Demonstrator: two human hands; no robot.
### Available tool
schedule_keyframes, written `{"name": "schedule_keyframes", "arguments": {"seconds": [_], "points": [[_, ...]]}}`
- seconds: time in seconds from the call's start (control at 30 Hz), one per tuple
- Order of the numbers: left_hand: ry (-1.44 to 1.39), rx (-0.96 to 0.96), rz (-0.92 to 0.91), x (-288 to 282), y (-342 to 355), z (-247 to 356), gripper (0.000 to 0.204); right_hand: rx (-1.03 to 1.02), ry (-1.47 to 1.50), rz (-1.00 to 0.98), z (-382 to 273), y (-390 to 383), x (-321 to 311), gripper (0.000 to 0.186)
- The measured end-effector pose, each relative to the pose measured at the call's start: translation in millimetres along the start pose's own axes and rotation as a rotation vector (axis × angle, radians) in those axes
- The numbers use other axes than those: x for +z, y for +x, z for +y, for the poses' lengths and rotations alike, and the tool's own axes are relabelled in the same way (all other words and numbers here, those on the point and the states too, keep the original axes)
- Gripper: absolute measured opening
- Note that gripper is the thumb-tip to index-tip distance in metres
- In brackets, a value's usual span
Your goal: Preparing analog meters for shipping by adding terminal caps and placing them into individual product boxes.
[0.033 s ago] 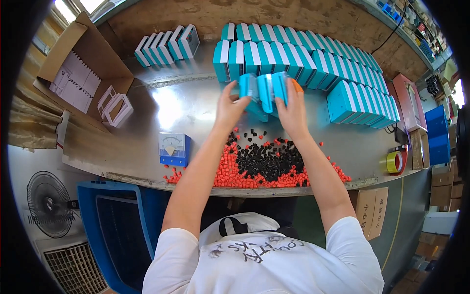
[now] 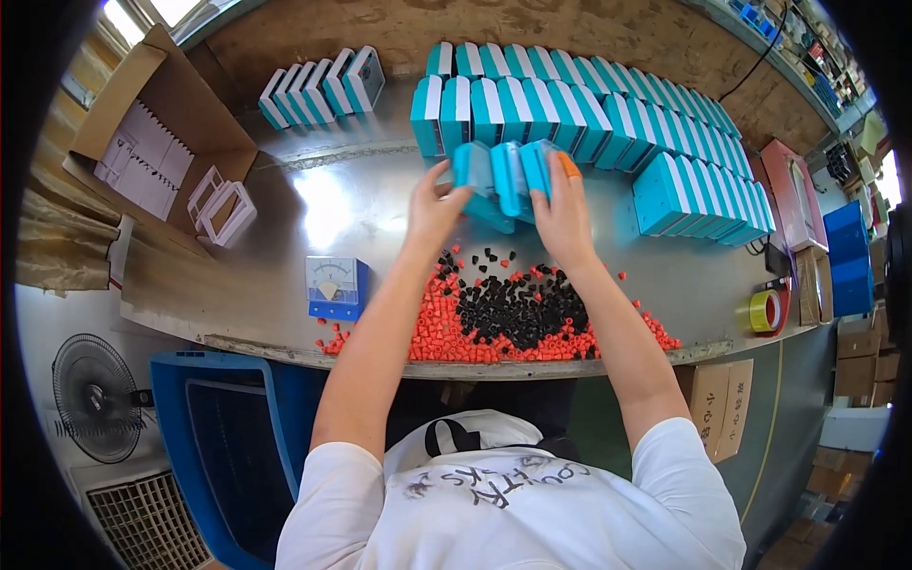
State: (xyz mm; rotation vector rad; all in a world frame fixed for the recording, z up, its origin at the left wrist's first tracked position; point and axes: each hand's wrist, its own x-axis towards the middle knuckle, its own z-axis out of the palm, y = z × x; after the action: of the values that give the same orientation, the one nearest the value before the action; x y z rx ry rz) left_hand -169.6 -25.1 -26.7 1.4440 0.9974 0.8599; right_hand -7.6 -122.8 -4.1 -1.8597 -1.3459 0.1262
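Observation:
My left hand (image 2: 439, 190) grips a turquoise case (image 2: 475, 173) with a clear front at its side. My right hand (image 2: 559, 195), an orange cot on one finger, grips another turquoise case (image 2: 536, 167), with one more (image 2: 509, 190) between them, all held above the steel bench (image 2: 247, 294). Below lie loose red caps (image 2: 446, 337) and black caps (image 2: 513, 313). Behind my hands stand rows of turquoise-and-white cases (image 2: 518, 123). A blue meter (image 2: 332, 290) with a dial sits left of my left forearm.
An open cardboard box (image 2: 104, 114) with white frames is at left, beside another case row (image 2: 318, 90). Yellow tape (image 2: 762, 312) and a pink box (image 2: 793, 195) are at right. A blue crate (image 2: 228, 456) and fan (image 2: 95, 394) stand below left, a carton (image 2: 717, 408) below right.
Both my hands and the cases they hold have shifted slightly to the left. The things on the bench look unchanged.

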Motion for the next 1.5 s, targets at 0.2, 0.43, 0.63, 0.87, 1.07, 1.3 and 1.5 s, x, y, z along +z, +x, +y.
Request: {"name": "schedule_keyframes", "arguments": {"seconds": [0.2,0.43,0.63,0.87,1.07,1.3,1.5], "points": [[0.253,-0.011,0.152,-90.1,18.5,-49.6,0.054,-0.035,-0.36,0.047,36.7,-1.7,13.3,0.057],[0.816,0.261,0.044,-48.1,8.3,-29.4,0.058,-0.006,-0.426,-0.102,41.2,-0.1,10.1,0.068],[0.829,0.343,0.049,-12.1,16.2,-26.1,0.052,0.1,-0.469,-0.192,50.5,-0.1,14.6,0.072],[1.048,0.799,0.247,-17.7,-6.4,-7.7,0.031,-0.083,-0.21,-0.033,67.2,-11.4,-7.2,0.047],[0.865,0.667,-0.101,18.2,-44.0,-15.9,0.012,-0.23,-0.221,-0.055,22.6,-46.2,2.5,0.014],[1.015,0.714,-0.147,33.9,-43.9,-33.4,0.009,-0.247,-0.402,-0.171,11.4,-54.8,29.4,0.007],[0.895,0.68,-0.126,30.6,-40.8,-20.6,0.007,-0.252,-0.359,-0.106,26.0,-45.9,18.5,0.003]]}}
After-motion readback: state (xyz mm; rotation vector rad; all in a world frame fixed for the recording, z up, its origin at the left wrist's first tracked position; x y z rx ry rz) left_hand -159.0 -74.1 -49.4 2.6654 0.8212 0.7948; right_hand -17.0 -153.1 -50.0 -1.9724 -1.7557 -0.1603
